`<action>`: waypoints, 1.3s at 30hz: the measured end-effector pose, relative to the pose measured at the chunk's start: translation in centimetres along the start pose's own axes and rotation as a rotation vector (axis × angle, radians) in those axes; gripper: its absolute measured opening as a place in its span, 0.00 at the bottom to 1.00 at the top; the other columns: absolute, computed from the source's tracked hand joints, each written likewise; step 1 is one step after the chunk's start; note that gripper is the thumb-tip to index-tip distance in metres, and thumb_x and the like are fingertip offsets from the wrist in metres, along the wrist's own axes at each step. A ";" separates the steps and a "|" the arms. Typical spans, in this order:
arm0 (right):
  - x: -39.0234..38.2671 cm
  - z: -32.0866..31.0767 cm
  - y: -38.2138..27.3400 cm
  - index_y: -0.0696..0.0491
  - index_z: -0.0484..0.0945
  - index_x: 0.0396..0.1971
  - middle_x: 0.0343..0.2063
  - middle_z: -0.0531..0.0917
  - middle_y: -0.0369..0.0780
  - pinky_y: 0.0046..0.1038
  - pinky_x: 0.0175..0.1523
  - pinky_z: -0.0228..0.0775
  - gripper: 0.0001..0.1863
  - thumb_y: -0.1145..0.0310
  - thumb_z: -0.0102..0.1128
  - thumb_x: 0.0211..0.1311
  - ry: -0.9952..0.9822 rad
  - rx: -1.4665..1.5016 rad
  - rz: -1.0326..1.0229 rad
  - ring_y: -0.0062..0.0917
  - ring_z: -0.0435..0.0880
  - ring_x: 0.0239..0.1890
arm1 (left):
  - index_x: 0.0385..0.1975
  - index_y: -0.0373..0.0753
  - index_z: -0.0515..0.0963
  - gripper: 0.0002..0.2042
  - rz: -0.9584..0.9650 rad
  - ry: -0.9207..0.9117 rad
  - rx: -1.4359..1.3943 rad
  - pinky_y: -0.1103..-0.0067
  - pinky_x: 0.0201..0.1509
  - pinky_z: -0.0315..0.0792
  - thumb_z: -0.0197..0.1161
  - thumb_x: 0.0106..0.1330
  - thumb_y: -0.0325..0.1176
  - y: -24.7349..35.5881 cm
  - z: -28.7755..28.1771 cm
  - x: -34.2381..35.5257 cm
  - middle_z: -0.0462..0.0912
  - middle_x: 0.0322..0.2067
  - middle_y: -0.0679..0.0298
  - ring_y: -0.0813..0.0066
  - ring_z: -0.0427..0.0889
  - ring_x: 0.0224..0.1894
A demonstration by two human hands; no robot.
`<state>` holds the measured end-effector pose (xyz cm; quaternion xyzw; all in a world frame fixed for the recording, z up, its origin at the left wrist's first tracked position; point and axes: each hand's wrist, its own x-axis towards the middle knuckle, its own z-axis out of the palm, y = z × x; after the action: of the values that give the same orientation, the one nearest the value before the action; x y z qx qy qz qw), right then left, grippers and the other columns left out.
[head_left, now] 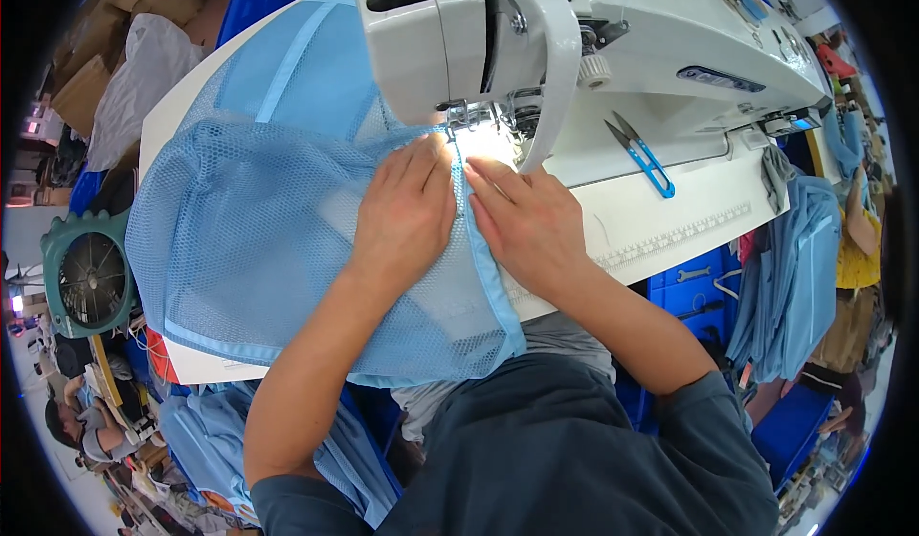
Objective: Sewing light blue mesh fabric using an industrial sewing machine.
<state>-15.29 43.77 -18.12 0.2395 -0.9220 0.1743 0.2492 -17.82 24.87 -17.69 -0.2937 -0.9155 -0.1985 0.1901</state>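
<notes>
Light blue mesh fabric [258, 239] with solid blue edging spreads over the sewing table and hangs over its near edge. Its edged seam runs up under the presser foot [466, 115] of a white sewing machine [651, 43], lit by a bright lamp. To the left of that seam, my left hand [407, 206] holds the mesh down, fingers drawn together and tips close to the foot. My right hand [531, 220] grips the edging from the other side, thumb and forefinger at the seam. The fingertips are partly lost in glare.
Blue-handled thread snips [646, 158] lie on the white table [613, 234] right of the machine. A ruler scale [670, 237] runs along the near edge. A green fan [89, 273] stands at left. Blue garments [790, 278] hang at right. Another person [91, 421] sits at far left.
</notes>
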 end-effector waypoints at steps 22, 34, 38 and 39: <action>-0.7 -1.8 -1.1 0.49 0.86 0.44 0.40 0.82 0.37 0.33 0.37 0.77 0.11 0.67 0.71 0.61 -0.024 0.085 0.108 0.31 0.84 0.35 | 0.51 0.29 0.80 0.15 0.099 -0.059 0.160 0.59 0.65 0.72 0.63 0.66 0.26 1.5 -1.4 0.2 0.80 0.56 0.49 0.52 0.80 0.58; -8.7 -7.4 -3.6 0.53 0.77 0.31 0.28 0.81 0.40 0.40 0.36 0.77 0.11 0.64 0.69 0.63 -0.117 0.668 0.476 0.40 0.86 0.33 | 0.34 0.31 0.81 0.08 -0.128 -0.325 0.153 0.64 0.45 0.76 0.67 0.69 0.31 6.4 -2.0 3.1 0.81 0.36 0.52 0.51 0.81 0.38; -8.1 -7.0 -6.2 0.56 0.74 0.35 0.29 0.81 0.43 0.41 0.36 0.78 0.10 0.67 0.63 0.64 0.008 0.864 0.402 0.42 0.86 0.34 | 0.34 0.31 0.80 0.10 -0.111 -0.500 0.417 0.62 0.44 0.76 0.64 0.70 0.33 7.2 -1.7 4.2 0.81 0.36 0.51 0.49 0.81 0.39; -7.9 -7.4 -6.6 0.56 0.74 0.35 0.29 0.81 0.43 0.41 0.36 0.78 0.10 0.67 0.63 0.64 0.023 0.876 0.424 0.42 0.86 0.34 | 0.34 0.31 0.80 0.10 -0.093 -0.520 0.426 0.62 0.44 0.76 0.64 0.70 0.33 6.8 -1.9 4.2 0.81 0.36 0.51 0.49 0.81 0.39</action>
<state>-3.01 44.41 -15.09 0.1270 -0.7876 0.5956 0.0939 -16.38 31.02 -12.40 -0.2459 -0.9667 0.0704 -0.0020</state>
